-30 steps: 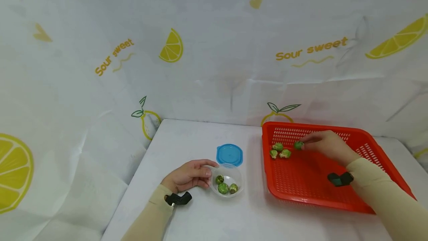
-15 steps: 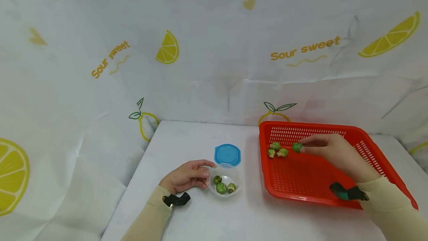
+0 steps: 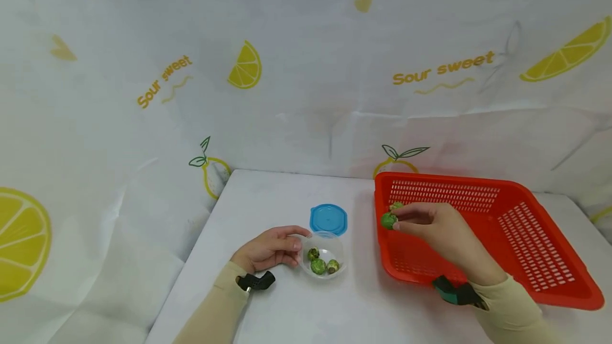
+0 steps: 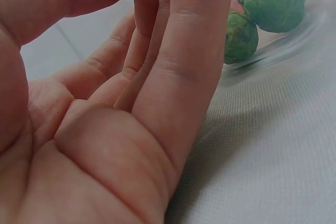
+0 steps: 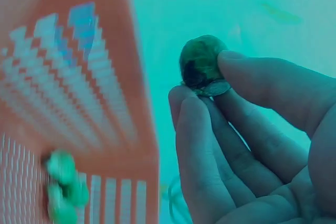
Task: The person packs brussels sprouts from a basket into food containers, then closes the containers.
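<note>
Right hand (image 3: pixel 442 232): pinching one Brussels sprout (image 3: pixel 388 221) between thumb and fingertips, the remaining fingers curled in behind; sprout lifted over the red basket's (image 3: pixel 535 251) left wall.
Left hand (image 3: pixel 268 251): resting on the table (image 3: pixel 268 200), fingers nearly straight and close together, tips against the left side of the clear bowl (image 3: pixel 337 251), not wrapped round it.
Clear bowl: just left of the red basket, three sprouts (image 3: pixel 321 264) inside.
Blue lid (image 3: pixel 328 220): flat on the table, just behind the clear bowl.
Red basket: more sprouts (image 3: pixel 396 206) in its far left corner, behind the pinched one.
</note>
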`<state>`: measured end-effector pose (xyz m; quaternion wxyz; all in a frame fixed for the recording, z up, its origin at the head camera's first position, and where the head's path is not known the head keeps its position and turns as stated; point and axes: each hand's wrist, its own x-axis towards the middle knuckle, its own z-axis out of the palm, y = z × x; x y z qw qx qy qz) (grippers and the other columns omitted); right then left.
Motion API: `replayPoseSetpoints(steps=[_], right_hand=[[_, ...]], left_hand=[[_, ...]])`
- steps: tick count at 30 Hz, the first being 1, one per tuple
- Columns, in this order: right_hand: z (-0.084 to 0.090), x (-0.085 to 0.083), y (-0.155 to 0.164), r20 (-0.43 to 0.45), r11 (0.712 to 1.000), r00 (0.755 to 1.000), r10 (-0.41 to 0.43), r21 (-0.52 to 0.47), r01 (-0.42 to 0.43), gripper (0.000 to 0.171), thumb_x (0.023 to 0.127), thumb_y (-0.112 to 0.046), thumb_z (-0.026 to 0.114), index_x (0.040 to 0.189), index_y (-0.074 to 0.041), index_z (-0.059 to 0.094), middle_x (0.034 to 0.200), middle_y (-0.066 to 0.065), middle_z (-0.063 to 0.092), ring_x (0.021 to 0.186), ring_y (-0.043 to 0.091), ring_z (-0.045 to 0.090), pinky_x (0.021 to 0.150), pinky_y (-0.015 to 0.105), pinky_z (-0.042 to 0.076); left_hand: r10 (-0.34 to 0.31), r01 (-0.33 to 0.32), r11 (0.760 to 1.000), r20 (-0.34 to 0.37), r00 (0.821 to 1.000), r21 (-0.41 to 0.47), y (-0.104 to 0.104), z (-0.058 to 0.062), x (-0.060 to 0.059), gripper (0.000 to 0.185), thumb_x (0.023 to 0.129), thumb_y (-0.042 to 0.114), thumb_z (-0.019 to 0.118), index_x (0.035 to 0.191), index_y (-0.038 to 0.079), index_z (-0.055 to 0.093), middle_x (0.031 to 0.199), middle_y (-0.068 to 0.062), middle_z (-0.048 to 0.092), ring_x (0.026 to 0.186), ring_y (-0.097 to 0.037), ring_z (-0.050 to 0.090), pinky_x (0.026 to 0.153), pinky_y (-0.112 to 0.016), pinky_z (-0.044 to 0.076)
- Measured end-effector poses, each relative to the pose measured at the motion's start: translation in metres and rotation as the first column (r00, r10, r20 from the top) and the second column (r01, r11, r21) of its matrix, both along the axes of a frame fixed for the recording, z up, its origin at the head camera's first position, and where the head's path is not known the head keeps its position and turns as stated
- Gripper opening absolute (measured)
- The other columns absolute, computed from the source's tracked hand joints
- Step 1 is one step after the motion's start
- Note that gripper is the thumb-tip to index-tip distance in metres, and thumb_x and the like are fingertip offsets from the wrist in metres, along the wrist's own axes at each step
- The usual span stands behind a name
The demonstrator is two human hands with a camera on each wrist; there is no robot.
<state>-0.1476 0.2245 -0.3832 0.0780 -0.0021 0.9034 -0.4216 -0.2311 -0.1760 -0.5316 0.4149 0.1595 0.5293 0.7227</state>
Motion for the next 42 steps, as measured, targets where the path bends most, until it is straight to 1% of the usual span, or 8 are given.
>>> replayPoseSetpoints(steps=[3,6,11,17,25,30,36,42], right_hand=[[-0.003,0.002,-0.022,0.025,0.999,1.0,-0.006,-0.043,0.008,0.033,0.098,-0.04,0.081,0.126,-0.023,0.08,0.115,-0.001,0.083,0.108,0.017,0.074,0.098,0.048,0.063],[-0.006,0.002,-0.041,0.034,0.995,0.999,-0.007,-0.099,0.01,0.031,0.099,-0.035,0.081,0.126,-0.021,0.08,0.113,0.001,0.082,0.104,0.017,0.075,0.096,0.043,0.064],[-0.014,-0.001,-0.066,0.028,0.983,1.0,-0.003,-0.183,0.008,0.027,0.098,-0.027,0.082,0.124,-0.018,0.08,0.115,0.002,0.081,0.104,0.019,0.077,0.094,0.034,0.065],[-0.023,0.001,-0.092,0.003,0.972,1.0,0.012,-0.235,-0.011,0.024,0.098,-0.021,0.082,0.121,-0.016,0.081,0.113,0.003,0.082,0.103,0.019,0.078,0.093,0.036,0.066],[-0.037,-0.001,-0.119,-0.073,0.986,0.997,0.024,-0.163,-0.035,0.017,0.095,-0.015,0.085,0.112,-0.015,0.082,0.104,0.0,0.082,0.094,0.016,0.079,0.089,0.038,0.068],[-0.041,0.001,-0.128,-0.084,0.99,0.996,0.011,-0.138,-0.023,0.015,0.093,-0.011,0.086,0.108,-0.015,0.083,0.1,0.0,0.082,0.09,0.014,0.079,0.086,0.038,0.068],[-0.044,0.001,-0.137,-0.078,0.993,0.997,0.015,-0.115,-0.024,0.014,0.092,-0.01,0.086,0.105,-0.015,0.083,0.096,-0.003,0.081,0.087,0.011,0.077,0.084,0.035,0.068],[-0.048,0.0,-0.141,-0.082,0.997,0.997,0.008,-0.072,-0.014,0.016,0.092,-0.008,0.086,0.106,-0.014,0.083,0.096,-0.002,0.08,0.087,0.012,0.076,0.083,0.037,0.068]], left_hand=[[0.0,0.0,1.0,0.002,1.0,-0.002,0.0,0.0,0.0,0.038,0.11,0.005,0.056,0.148,0.004,0.054,0.092,0.0,0.071,0.083,-0.01,0.071,0.081,-0.026,0.065],[0.004,-0.004,1.0,0.009,1.0,-0.01,0.0,0.0,0.0,0.038,0.11,0.005,0.057,0.148,0.004,0.054,0.091,0.0,0.071,0.082,-0.01,0.071,0.081,-0.026,0.065],[0.005,-0.004,1.0,0.008,1.0,-0.013,0.0,0.001,0.0,0.038,0.109,0.007,0.059,0.146,0.005,0.055,0.091,0.001,0.07,0.079,-0.01,0.072,0.081,-0.027,0.066],[-0.015,0.015,1.0,0.0,1.0,-0.001,0.002,0.002,0.0,0.042,0.105,0.01,0.065,0.145,0.005,0.055,0.091,0.001,0.071,0.079,-0.011,0.074,0.081,-0.028,0.066],[-0.016,0.016,1.0,-0.003,1.0,0.003,0.001,0.002,-0.001,0.039,0.107,0.007,0.061,0.145,0.005,0.054,0.089,0.001,0.071,0.078,-0.011,0.074,0.081,-0.028,0.066],[-0.006,0.006,1.0,0.001,1.0,-0.001,-0.002,0.001,-0.001,0.04,0.106,0.008,0.061,0.145,0.005,0.054,0.09,0.002,0.07,0.078,-0.011,0.074,0.08,-0.028,0.066],[-0.006,0.006,1.0,0.007,1.0,0.001,-0.003,-0.002,0.0,0.038,0.108,0.003,0.056,0.146,0.005,0.053,0.092,0.001,0.069,0.079,-0.011,0.074,0.08,-0.028,0.066],[-0.015,0.015,1.0,-0.002,1.0,0.009,0.0,0.001,-0.002,0.038,0.107,0.005,0.058,0.145,0.006,0.054,0.09,0.002,0.068,0.078,-0.01,0.074,0.08,-0.027,0.066]])
